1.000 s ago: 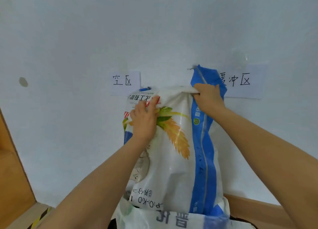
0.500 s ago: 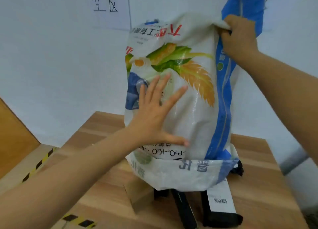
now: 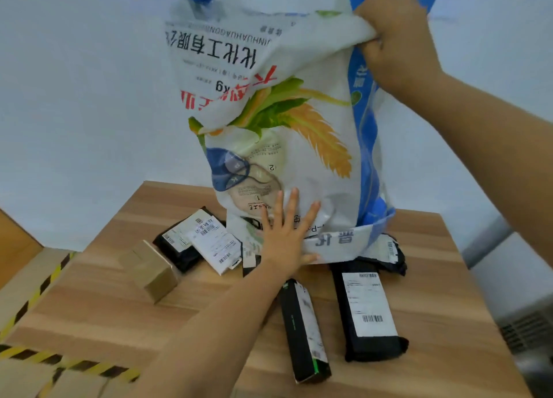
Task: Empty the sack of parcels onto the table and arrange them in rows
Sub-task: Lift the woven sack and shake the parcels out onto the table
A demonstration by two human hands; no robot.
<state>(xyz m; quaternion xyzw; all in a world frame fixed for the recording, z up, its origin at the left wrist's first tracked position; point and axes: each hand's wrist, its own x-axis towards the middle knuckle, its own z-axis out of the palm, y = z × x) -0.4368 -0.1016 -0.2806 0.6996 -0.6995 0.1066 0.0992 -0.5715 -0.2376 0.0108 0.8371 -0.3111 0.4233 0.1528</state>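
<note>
A white and blue woven sack (image 3: 302, 146) with a wheat print hangs upside down over the wooden table (image 3: 98, 302). My right hand (image 3: 395, 38) grips its upper corner, high up. My left hand (image 3: 284, 236) presses flat against the sack near its lower open rim, fingers straight. Parcels lie below the mouth: a brown cardboard box (image 3: 152, 269), a black bag with white labels (image 3: 194, 239), a long black box (image 3: 305, 328), a black labelled parcel (image 3: 368, 313), and another black bag (image 3: 389, 254) partly under the sack.
A white wall (image 3: 74, 98) stands right behind the table. Cardboard with yellow and black striped tape (image 3: 39, 293) lies along the table's left and front edges. A grey unit with a vent (image 3: 526, 328) sits to the right of the table.
The sack rose higher and several more parcels dropped onto the table. My left hand slid down the sack to its lower rim. The view tilted downward.
</note>
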